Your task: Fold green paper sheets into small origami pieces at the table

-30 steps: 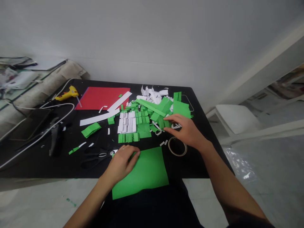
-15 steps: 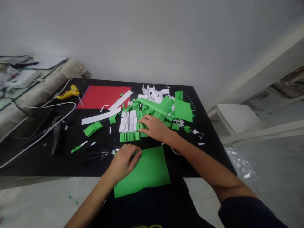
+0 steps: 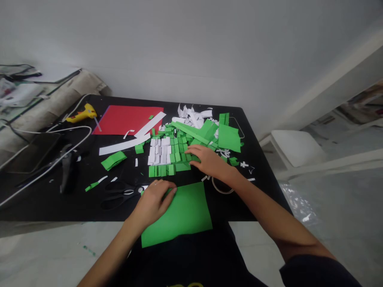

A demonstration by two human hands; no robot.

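The fingertips (image 3: 192, 151) of my right hand (image 3: 211, 162) lie spread and flat on the rows of small green pieces (image 3: 176, 158), gripping nothing; a second ago that hand was out at the right of the heap (image 3: 209, 133), then it swung left onto the rows, and now it sits a little right of there; I judge it is pressing the rows into order. My left hand (image 3: 154, 199) has not moved; its open fingers pin the left corner of the green sheet (image 3: 185, 215), which overhangs the table's (image 3: 60, 207) near edge. The scissors (image 3: 119, 193) lie just left of the left hand, and the tape ring (image 3: 222, 190) is under my right wrist; bare tabletop lies near left.
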